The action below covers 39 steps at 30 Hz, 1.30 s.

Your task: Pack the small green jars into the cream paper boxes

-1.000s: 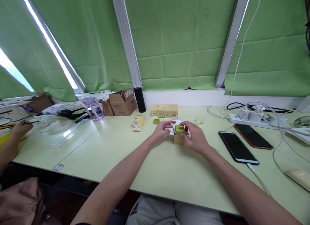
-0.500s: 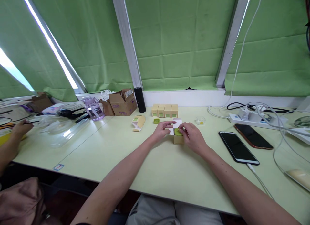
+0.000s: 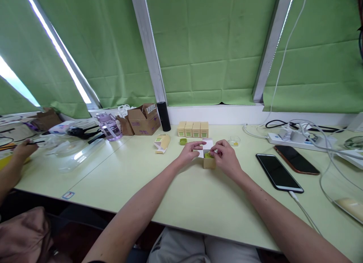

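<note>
A small kraft cardboard box [image 3: 209,164] stands on the table before me, its white-lined lid [image 3: 208,143] and side flap raised. Down in its opening shows a green piece [image 3: 207,155], mostly hidden by box and fingers. My right hand [image 3: 227,157] is closed in a pinch at the box's top right, fingertips on this green piece. My left hand [image 3: 189,153] is beside the left flap, thumb and forefinger apart; whether it touches the flap I cannot tell. Just beyond it sits a small green open tray [image 3: 183,141].
Several matching kraft boxes [image 3: 193,129] form a row behind. An opened carton [image 3: 161,143] lies to the left, a clear dish [image 3: 234,141] to the right. Two phones [image 3: 279,172], a power strip [image 3: 300,140] and cables occupy the right side. Another person's hand [image 3: 24,151] is far left.
The green piece has gone lower into the box, with my right hand's fingers still at it. My left hand has barely moved.
</note>
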Each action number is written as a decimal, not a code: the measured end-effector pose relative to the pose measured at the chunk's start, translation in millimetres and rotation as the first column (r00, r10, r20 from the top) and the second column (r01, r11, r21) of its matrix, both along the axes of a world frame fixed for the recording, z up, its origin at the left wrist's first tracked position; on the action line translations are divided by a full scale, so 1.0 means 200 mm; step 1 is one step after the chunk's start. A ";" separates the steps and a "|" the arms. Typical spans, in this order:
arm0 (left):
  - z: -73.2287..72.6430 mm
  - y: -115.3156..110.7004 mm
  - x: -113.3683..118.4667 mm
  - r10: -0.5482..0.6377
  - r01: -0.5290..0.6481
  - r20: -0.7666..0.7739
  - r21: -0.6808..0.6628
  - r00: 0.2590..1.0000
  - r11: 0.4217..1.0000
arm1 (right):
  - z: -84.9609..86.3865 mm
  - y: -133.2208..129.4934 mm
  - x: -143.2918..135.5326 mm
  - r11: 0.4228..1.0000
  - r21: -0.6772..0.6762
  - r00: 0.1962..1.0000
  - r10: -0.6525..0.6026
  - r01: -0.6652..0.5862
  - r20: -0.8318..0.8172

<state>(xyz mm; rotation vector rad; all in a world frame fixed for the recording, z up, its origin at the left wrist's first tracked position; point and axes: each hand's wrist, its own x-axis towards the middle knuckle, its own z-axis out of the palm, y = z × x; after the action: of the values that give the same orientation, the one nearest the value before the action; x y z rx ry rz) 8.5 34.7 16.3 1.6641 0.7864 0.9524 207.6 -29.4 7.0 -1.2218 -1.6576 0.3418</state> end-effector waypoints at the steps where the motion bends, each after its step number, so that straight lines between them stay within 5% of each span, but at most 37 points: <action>1: 0.00 0.00 0.00 -0.003 0.003 -0.002 -0.001 1.000 1.000 | 0.00 0.00 0.00 1.000 -0.013 1.000 -0.008 0.007 -0.015; 17: 0.00 0.00 0.00 -0.011 0.011 -0.009 0.017 1.000 1.000 | 0.01 0.01 -0.01 0.997 -0.078 0.994 -0.032 0.024 -0.103; 26: -0.03 0.02 -0.01 -0.022 0.022 0.037 -0.011 0.999 1.000 | -0.03 0.04 0.03 0.994 0.020 0.983 -0.103 0.107 -0.154; 39: -0.03 0.04 0.00 -0.012 0.016 0.095 -0.041 0.995 0.999 | -0.11 0.12 0.10 0.969 -0.166 0.915 -0.231 0.184 -0.330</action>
<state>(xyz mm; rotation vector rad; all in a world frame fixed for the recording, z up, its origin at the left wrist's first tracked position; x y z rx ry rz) 8.3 42.9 11.1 1.5752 0.7253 0.9909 228.1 -6.2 -14.3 -1.3363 -1.2052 0.5086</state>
